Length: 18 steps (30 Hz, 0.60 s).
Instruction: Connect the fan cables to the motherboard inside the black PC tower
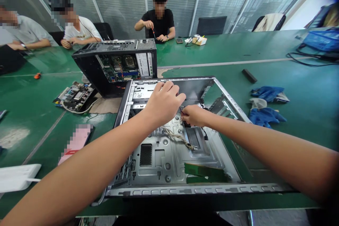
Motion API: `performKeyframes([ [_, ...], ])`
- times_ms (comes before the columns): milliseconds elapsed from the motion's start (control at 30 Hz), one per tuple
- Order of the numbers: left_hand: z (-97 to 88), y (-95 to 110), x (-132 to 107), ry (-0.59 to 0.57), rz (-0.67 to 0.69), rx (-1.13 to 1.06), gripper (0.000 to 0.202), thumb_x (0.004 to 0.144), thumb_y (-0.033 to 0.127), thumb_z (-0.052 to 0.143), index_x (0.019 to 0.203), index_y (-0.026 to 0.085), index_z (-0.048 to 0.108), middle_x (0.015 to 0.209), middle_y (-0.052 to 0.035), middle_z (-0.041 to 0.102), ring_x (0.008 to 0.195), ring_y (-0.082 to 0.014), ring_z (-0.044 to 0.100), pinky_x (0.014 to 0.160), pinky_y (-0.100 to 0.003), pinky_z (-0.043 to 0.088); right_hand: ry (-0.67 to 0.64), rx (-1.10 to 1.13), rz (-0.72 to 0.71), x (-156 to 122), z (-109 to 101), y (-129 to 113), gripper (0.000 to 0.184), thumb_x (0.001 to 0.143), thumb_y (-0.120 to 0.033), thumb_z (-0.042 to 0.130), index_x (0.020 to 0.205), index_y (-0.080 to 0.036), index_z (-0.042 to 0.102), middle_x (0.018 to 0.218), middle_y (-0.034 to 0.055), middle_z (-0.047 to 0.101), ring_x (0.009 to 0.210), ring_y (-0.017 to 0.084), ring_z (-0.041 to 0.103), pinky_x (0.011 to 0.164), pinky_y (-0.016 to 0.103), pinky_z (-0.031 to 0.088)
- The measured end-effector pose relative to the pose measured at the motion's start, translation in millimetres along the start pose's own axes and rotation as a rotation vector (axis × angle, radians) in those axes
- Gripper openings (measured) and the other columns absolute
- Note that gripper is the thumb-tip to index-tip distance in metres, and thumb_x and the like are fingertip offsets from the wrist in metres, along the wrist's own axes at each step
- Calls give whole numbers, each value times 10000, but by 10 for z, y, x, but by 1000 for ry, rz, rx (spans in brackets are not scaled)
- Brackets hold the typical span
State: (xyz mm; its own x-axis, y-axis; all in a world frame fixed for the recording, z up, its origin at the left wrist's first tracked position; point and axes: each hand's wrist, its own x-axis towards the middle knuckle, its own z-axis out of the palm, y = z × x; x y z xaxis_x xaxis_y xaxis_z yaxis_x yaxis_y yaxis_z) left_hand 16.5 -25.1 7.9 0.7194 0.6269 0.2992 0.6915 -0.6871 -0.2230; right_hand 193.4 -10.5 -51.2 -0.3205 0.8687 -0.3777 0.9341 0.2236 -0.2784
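Your right hand [194, 115] pinches a dark wire [182, 109], left hand [166, 100] curled beside it, can't tell its grip; white label [144, 65] beyond both, print unreadable.

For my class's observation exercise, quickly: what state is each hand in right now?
Left hand: fingers curled over the open computer case; whether it holds anything cannot be told.
Right hand: closed, seemingly pinching a thin dark cable.

Over the counter [286, 77], both hands [165, 102] are seen bare, as are the wrists [146, 117] and forearms [100, 152]; below its near edge, dark clothing [166, 221] is partly shown.
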Motion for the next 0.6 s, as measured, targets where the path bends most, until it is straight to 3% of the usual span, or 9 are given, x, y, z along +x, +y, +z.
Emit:
performKeyframes([
  [100,-49,0,-2,23,9,-15,216,942,231,440,1004,174,639,1024,-122,626,1034,-279,470,845,-399,348,92,-40,32,57,-10,71,234,896,-263,501,795,-162,687,688,85,701,695,195,664,622,257,401],
  [200,-77,8,0,-39,59,-53,239,947,236,424,945,162,651,944,-117,646,956,-247,508,791,-364,379,116,-31,46,89,-26,119,220,885,-285,519,810,-166,688,726,84,712,742,200,666,633,255,402],
  [400,-25,112,-15,-399,245,-186,268,934,306,466,897,177,698,781,-87,674,692,-182,586,643,-316,413,128,-96,51,64,-35,96,218,869,-313,536,900,-169,697,895,100,732,875,218,656,673,264,401],
  [500,73,168,-39,-584,253,-162,136,844,217,583,873,174,709,832,-104,700,711,-200,630,632,-309,445,136,-119,47,64,-25,87,259,878,-354,533,957,-163,689,984,125,725,936,240,652,707,280,411],
  [600,151,209,-65,-739,200,-109,188,782,97,603,922,148,717,938,-142,718,797,-237,670,642,-311,482,126,-123,43,70,-6,101,287,875,-386,541,999,-166,677,1018,141,717,973,262,649,732,299,424],
])
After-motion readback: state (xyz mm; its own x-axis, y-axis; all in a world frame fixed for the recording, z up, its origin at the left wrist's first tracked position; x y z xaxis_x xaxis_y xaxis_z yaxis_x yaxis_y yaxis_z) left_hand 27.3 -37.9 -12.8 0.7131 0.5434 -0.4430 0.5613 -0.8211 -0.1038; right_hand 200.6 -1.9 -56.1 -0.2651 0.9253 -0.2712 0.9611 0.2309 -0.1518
